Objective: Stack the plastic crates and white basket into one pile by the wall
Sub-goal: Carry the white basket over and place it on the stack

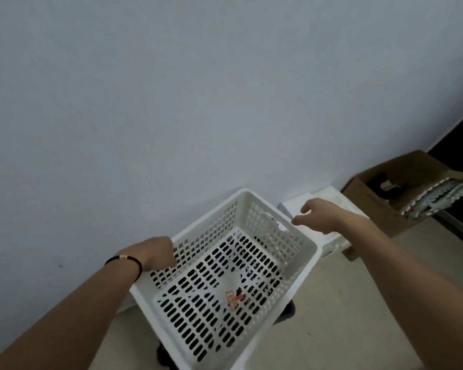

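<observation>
White basket (225,276): perforated plastic, slotted floor, solid rim, small coloured sticker inside. It sits by the wall (171,102), on something dark that shows only through the slots and at its lower edges, so what it is can't be told. Left hand (158,252) grips the wall-side rim, fingers curled over it. Right hand (318,213) hovers just off the far corner, fingers loosely spread, holding nothing. Basket's near corner is cut off by the frame.

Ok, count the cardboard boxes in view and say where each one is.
1. The cardboard box stands open on the floor by the wall, at the far right, beyond the white basket and the right hand. Others may be hidden outside the view.
</observation>
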